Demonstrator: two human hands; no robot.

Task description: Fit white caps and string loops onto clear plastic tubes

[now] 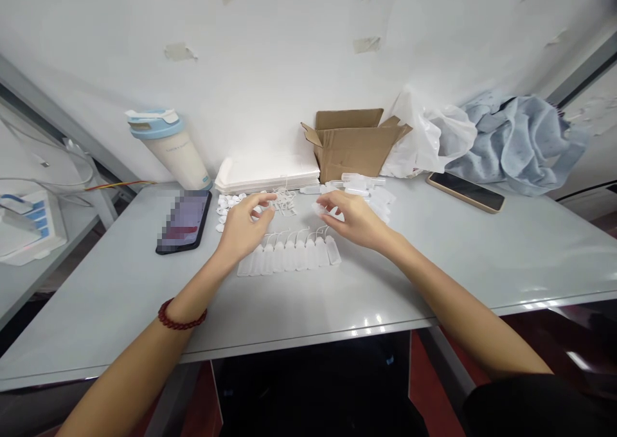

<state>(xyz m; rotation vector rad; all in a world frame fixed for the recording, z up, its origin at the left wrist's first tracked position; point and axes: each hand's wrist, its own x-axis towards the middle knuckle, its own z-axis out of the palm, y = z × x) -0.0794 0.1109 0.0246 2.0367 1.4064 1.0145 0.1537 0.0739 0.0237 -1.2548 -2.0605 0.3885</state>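
My right hand pinches a small translucent plastic bottle between thumb and fingers, above the table. Beside it lies a loose heap of similar clear bottles. My left hand hovers curved, with a gap between thumb and forefinger and nothing visible in it. Its fingertips are close to a small pile of thin white tubes. Small white caps lie partly hidden behind that hand. Below both hands, a row of several translucent bottles lies side by side, thin bent tubes sticking out of their tops.
Along the wall stand a blue-lidded tumbler, a stack of white trays, an open cardboard box, a white plastic bag and a crumpled light-blue cloth. Phones lie at left and right on the grey table.
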